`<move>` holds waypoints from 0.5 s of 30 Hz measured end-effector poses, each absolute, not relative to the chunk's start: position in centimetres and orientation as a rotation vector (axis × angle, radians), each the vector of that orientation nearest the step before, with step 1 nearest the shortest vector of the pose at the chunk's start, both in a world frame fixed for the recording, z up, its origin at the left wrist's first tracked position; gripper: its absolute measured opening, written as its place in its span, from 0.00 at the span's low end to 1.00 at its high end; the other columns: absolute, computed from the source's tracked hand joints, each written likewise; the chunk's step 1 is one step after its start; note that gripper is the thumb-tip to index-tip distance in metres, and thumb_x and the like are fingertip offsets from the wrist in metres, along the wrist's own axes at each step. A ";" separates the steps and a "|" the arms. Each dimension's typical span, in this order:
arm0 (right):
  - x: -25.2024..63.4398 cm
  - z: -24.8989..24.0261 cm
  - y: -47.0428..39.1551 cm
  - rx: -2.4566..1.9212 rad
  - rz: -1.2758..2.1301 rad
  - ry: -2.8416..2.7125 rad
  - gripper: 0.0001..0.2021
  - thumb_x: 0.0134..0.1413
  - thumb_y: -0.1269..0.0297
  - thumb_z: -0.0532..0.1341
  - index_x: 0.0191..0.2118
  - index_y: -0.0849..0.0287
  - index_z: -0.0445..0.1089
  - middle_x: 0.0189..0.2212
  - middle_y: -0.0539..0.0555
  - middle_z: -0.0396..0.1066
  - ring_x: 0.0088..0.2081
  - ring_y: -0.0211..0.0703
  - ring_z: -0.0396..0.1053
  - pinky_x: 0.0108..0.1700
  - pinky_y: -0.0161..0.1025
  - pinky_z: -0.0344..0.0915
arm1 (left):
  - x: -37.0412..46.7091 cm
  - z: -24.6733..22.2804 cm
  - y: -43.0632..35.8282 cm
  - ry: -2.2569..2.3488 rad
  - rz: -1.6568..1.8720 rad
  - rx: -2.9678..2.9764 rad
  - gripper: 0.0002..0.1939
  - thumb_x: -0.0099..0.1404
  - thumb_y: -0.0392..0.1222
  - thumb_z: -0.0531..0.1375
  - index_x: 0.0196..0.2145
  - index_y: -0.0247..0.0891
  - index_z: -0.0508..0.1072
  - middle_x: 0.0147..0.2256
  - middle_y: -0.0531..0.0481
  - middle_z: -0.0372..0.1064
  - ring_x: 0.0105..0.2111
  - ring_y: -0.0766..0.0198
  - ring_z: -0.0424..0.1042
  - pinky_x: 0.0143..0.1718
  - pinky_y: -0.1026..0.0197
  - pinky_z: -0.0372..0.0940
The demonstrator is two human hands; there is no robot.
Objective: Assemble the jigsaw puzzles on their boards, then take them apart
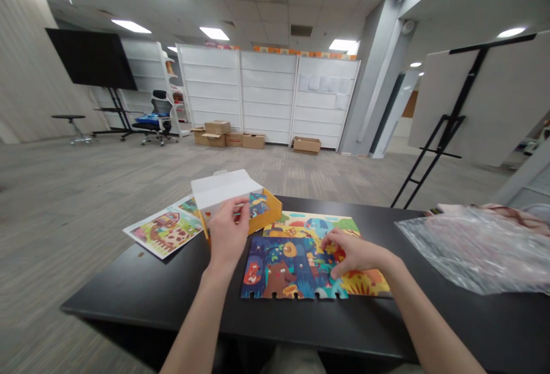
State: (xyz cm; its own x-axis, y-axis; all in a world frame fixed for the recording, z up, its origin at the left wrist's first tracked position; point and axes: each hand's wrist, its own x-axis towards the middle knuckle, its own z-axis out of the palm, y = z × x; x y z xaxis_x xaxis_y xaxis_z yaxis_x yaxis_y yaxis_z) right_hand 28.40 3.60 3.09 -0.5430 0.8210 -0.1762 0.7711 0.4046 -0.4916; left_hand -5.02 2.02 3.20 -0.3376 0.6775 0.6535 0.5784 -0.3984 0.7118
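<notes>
On the black table: dark-blue forest puzzle, its near edge notched, overlapping a yellow picture.
Left hand: at the yellow box, fingertips close together; whether they grip the blue piece, cannot tell.
Right hand: over the puzzle's right side, thumb and fingers apart.
Step in hand: apparently, picking out a piece.
Next move: probably calls for turning its tabs to the notches, puzzle held steady.
</notes>
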 end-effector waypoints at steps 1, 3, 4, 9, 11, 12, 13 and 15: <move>28.3 3.1 3.5 -1.460 0.818 -2.553 0.31 0.32 0.52 0.77 0.46 0.52 0.72 0.47 0.54 0.66 0.46 0.52 0.68 0.48 0.43 0.66 | -6.0 3.3 2.2 1.750 1.872 1.771 0.11 0.68 0.44 0.56 0.43 0.38 0.74 0.40 0.45 0.76 0.36 0.59 0.77 0.41 0.57 0.73; 28.0 3.1 3.5 -1.461 0.823 -2.555 0.30 0.33 0.53 0.76 0.46 0.52 0.72 0.47 0.54 0.67 0.46 0.52 0.68 0.48 0.43 0.66 | -7.6 3.1 2.3 1.915 1.808 1.894 0.10 0.67 0.42 0.56 0.42 0.38 0.74 0.41 0.44 0.75 0.41 0.55 0.76 0.47 0.52 0.72; 27.9 3.1 3.5 -1.460 0.825 -2.556 0.30 0.33 0.53 0.76 0.46 0.53 0.72 0.47 0.54 0.67 0.46 0.52 0.68 0.48 0.43 0.65 | -8.1 2.9 2.3 1.988 1.748 1.980 0.10 0.67 0.41 0.56 0.42 0.38 0.74 0.43 0.42 0.74 0.46 0.52 0.74 0.52 0.49 0.69; 27.8 3.0 3.6 -1.465 0.817 -2.514 0.28 0.32 0.56 0.76 0.43 0.54 0.69 0.43 0.52 0.68 0.42 0.49 0.68 0.44 0.40 0.65 | -8.2 2.4 1.2 2.052 1.697 2.181 0.10 0.68 0.40 0.55 0.44 0.39 0.74 0.49 0.41 0.72 0.53 0.49 0.70 0.58 0.45 0.63; 27.8 2.9 3.7 -1.427 0.911 -2.451 0.26 0.34 0.57 0.76 0.41 0.54 0.67 0.36 0.50 0.69 0.36 0.45 0.67 0.37 0.38 0.64 | -7.5 2.3 0.6 1.969 1.648 2.234 0.09 0.69 0.39 0.55 0.43 0.40 0.73 0.47 0.43 0.73 0.51 0.51 0.71 0.56 0.47 0.65; 27.7 2.8 3.8 -1.392 0.992 -2.408 0.24 0.35 0.57 0.75 0.39 0.54 0.66 0.32 0.48 0.68 0.33 0.43 0.66 0.34 0.37 0.62 | -7.1 2.3 0.4 1.923 1.599 2.259 0.09 0.69 0.39 0.54 0.42 0.40 0.73 0.45 0.44 0.74 0.49 0.52 0.72 0.55 0.48 0.65; 27.7 2.7 3.9 -1.350 1.079 -2.365 0.23 0.37 0.56 0.75 0.38 0.55 0.65 0.28 0.46 0.67 0.31 0.41 0.65 0.32 0.36 0.61 | -6.6 2.2 0.2 1.876 1.542 2.279 0.08 0.69 0.38 0.54 0.42 0.40 0.73 0.44 0.45 0.74 0.48 0.52 0.73 0.54 0.49 0.66; 27.5 2.6 4.0 -1.259 1.229 -2.284 0.21 0.42 0.54 0.73 0.36 0.55 0.64 0.25 0.45 0.65 0.28 0.39 0.63 0.29 0.35 0.59 | -5.5 2.0 -0.2 1.775 1.414 2.298 0.09 0.70 0.37 0.53 0.42 0.40 0.72 0.44 0.45 0.75 0.46 0.54 0.74 0.51 0.51 0.67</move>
State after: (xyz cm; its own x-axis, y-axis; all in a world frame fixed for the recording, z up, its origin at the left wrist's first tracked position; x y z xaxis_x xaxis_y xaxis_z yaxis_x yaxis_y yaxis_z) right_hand 27.52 4.01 2.58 -0.5919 0.7893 -0.1633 0.5713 0.2679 -0.7758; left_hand -5.47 -0.23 2.03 0.0144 0.7424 0.6699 0.8190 -0.3931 0.4181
